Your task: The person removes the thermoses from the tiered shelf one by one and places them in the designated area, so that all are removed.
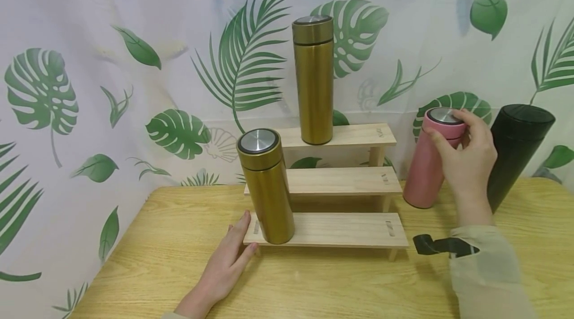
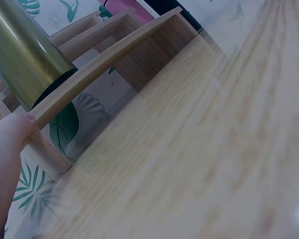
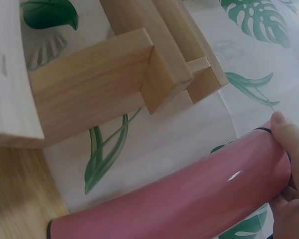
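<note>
Head view: your right hand [image 1: 473, 152] is gripping the pink bottle [image 1: 423, 172] at its lid [image 1: 441, 116], between the wooden rack [image 1: 341, 182] and the black bottle [image 1: 517, 154]. Your left hand [image 1: 226, 261], fingers extended, is touching the lowest shelf's [image 1: 341, 229] left end, near one gold bottle [image 1: 267, 189]; another gold bottle [image 1: 316, 89] is standing on the top shelf [image 1: 358, 134].

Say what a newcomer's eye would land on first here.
One gold flask stands on the top tier of the wooden stand; a second gold flask stands at the bottom tier's left end, near the left hand. Right of the stand, the right hand grips a pink flask near its top, with a black flask further right.
</note>
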Motion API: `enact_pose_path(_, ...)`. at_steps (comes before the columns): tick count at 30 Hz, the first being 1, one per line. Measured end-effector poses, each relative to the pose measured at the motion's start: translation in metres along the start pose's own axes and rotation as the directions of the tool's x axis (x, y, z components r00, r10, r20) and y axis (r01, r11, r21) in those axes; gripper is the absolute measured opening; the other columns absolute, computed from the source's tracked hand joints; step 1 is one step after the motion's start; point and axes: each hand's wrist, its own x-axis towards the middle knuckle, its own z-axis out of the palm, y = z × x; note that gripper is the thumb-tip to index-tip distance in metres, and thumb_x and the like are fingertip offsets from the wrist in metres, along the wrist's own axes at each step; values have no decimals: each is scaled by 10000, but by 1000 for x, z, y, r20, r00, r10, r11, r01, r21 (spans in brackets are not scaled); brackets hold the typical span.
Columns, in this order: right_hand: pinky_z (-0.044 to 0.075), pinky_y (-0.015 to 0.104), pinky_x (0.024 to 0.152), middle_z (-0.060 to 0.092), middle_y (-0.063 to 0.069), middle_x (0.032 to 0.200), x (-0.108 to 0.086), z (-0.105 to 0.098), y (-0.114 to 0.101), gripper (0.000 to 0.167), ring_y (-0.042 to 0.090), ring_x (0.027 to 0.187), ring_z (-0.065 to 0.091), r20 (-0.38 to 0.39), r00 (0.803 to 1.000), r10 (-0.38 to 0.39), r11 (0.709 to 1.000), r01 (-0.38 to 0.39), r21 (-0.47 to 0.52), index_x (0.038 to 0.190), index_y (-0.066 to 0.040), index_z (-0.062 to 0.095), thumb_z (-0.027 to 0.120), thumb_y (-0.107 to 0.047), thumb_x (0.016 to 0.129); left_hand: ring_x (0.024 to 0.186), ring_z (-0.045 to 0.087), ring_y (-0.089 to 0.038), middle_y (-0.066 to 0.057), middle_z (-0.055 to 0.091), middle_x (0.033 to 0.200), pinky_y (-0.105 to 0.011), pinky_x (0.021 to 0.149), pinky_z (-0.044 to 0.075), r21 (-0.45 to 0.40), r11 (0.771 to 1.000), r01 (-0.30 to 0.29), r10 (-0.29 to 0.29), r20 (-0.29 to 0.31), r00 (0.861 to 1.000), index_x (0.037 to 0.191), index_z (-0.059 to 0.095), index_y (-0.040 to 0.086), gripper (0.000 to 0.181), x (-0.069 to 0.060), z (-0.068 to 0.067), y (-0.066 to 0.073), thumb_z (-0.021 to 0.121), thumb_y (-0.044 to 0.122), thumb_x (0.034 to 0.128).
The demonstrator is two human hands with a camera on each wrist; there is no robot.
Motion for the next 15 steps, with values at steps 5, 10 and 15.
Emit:
enact_pose_path(5, 398, 226, 1034, 499, 118, 1340, 0, -2, -2, 625, 206, 1212, 486, 70, 997, 25, 998, -21, -52, 1368, -124, 515, 756, -319, 825, 1408, 223, -162, -88, 258, 1547, -271, 1165, 53, -3, 1000, 1, -1, -2, 1000, 1525, 198, 72, 638, 0, 0, 0, 505, 278, 1004)
enact_pose_path(10, 402, 260, 1024, 460, 133, 1357, -1, -3, -5, 649, 240, 1193, 446, 117, 991, 63, 992, -50, -112, 1404, -130, 454, 717, -354, 854, 1409, 223, -166, -61, 250, 1550, -300, 1168, 67, 1, 1000, 1, -1, -3, 1000, 1524, 200, 70, 638, 0, 1, -1, 504, 281, 1004)
enact_pose_path(15, 345, 391, 1088, 372, 111, 1468, 0, -3, -7, 639, 240, 1335, 339, 129, 991, 42, 994, -29, -102, 1405, -96, 440, 716, -303, 866, 1408, 222, -163, -67, 250, 1550, -331, 1169, 78, -6, 1000, 4, -4, -2, 1000, 1525, 202, 78, 634, 0, 0, 0, 502, 283, 1005)
